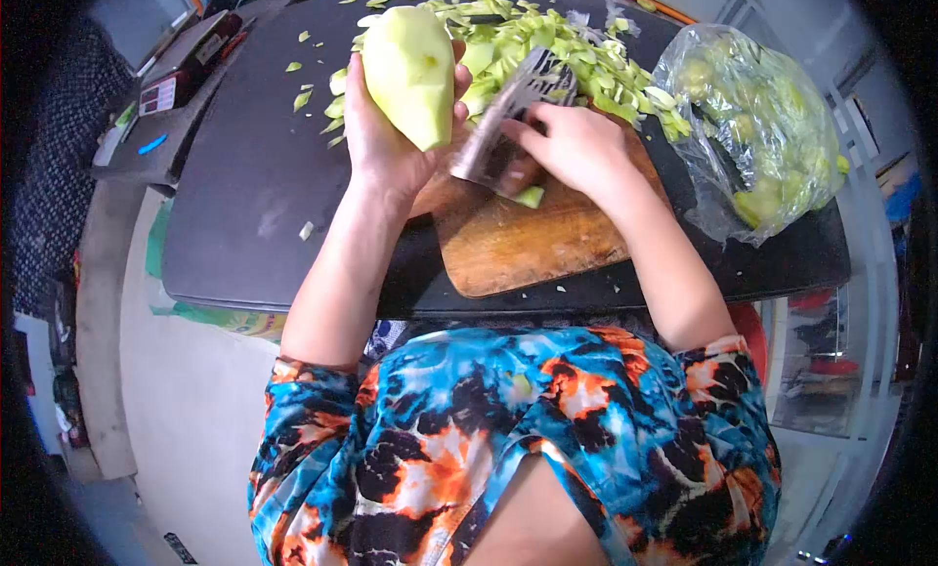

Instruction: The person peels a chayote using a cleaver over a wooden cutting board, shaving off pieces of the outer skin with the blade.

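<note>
A peeled, pale green, pear-shaped fruit (415, 73) stands upright in my left hand (376, 141), its narrow end down in my palm and my fingers wrapped round its sides. My right hand (576, 141) is closed on a broad-bladed cleaver (503, 126), which is smeared by motion; its handle is hidden by my fingers. The blade slants above the wooden cutting board (537, 249), to the right of the fruit and apart from it. Just below the blade shows a small green peel piece (531, 197).
Green peelings (528, 39) lie heaped at the back of the dark table (244, 195), with scraps scattered to the left. A clear plastic bag (757, 126) of green fruit sits at the right. A scale-like device (161, 94) stands at the far left.
</note>
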A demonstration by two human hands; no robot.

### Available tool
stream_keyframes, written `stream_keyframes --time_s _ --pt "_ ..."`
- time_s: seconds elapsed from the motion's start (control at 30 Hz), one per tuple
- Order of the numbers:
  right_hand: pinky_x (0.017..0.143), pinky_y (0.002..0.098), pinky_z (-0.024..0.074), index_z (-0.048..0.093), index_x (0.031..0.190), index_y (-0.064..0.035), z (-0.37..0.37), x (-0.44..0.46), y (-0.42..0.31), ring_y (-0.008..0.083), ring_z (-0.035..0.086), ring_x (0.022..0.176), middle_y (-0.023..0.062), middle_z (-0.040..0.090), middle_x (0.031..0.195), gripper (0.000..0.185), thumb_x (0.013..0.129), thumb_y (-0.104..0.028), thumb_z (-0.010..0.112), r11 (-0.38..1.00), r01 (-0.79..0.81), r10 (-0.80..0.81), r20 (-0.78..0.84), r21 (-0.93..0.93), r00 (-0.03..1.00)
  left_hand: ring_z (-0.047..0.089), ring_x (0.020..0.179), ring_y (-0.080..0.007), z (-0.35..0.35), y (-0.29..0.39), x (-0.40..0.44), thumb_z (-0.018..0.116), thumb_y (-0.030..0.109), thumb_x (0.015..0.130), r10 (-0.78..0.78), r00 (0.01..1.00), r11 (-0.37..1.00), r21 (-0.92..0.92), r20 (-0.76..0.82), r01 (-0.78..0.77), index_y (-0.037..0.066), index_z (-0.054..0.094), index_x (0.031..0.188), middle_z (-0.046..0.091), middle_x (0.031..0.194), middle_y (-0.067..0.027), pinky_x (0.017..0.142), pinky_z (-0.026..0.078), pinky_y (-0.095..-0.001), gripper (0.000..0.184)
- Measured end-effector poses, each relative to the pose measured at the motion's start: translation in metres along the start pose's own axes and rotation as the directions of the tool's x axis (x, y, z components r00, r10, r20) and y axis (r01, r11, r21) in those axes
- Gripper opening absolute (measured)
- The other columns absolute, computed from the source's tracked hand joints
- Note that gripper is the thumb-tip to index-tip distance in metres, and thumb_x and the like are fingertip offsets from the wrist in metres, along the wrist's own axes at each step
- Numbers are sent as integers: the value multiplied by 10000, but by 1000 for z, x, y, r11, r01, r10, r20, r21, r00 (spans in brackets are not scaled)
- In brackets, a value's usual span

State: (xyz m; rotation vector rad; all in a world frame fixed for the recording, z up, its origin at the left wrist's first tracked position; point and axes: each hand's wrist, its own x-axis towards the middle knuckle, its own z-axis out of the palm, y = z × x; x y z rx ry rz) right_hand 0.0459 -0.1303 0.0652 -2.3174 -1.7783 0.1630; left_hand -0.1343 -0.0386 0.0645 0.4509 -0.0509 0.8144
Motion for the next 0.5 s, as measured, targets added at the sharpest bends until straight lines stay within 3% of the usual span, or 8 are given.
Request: stream_keyframes --time_s 0.03,0.1,0.17,0.23,0.3,0.4,0.43,0.5 --pt "721 424 528 689 973 -152 -3 -7 14 316 678 812 130 693 825 531 862 -629 484 1000 -9 10 -31 28 999 601 886 -286 0 -1 -1 212 644 946 -21 1000 1000 -4 17 21 50 459 1308 573 1171 -164 620 523 -372 738" --pt "676 386 513 651 876 -106 -11 -16 39 295 657 732 134 667 754 288 841 -391 637 960 -86 88 4 268 996 607 872 -281 2 -2 -3 240 667 931 -69 996 998 -5 51 69 59 465 1302 573 1160 -158 619 526 -367 747" --pt "636 329 504 625 920 -69 -7 -17 71 216 630 667 87 671 777 157 853 -209 648 902 -54 103 -91 429 991 613 864 -275 6 -11 -5 279 683 917 -44 999 999 -7 -9 44 66 474 1291 577 1144 -152 619 529 -366 747" --pt "605 266 485 602 990 -46 -15 -23 76 132 589 651 36 658 850 133 859 -61 617 681 110 101 -241 724 965 619 858 -271 8 -19 -6 314 694 904 -39 998 999 -4 -50 39 70 483 1279 580 1134 -147 620 531 -364 748" --pt "644 241 485 535 1155 -41 -27 -34 81 109 585 758 47 607 1002 303 861 -6 602 665 197 101 -349 720 932 625 855 -269 2 -24 -4 344 702 893 -48 996 999 3 -77 48 70 491 1266 583 1128 -144 625 533 -362 749" --pt "773 260 479 408 1298 -61 -35 -51 73 120 581 899 89 590 1026 483 866 -6 617 744 483 50 -759 462 649 598 930 -240 -12 -27 0 432 660 885 -93 992 995 26 -89 95 97 473 1305 553 1194 -139 665 544 -360 703" --pt "759 271 484 421 1286 -54 -39 -55 67 120 582 891 83 593 1021 468 866 -25 624 691 507 81 -751 516 655 602 925 -242 -14 -28 1 431 661 886 -103 988 994 33 -113 108 98 475 1304 557 1191 -138 664 543 -362 703" --pt "765 270 487 402 1306 -63 -50 -60 73 133 593 895 79 602 1017 486 874 -41 623 712 326 23 -485 622 874 614 918 -253 -16 -27 1 429 664 884 -119 984 989 71 -136 130 106 473 1309 566 1195 -136 674 546 -372 703"
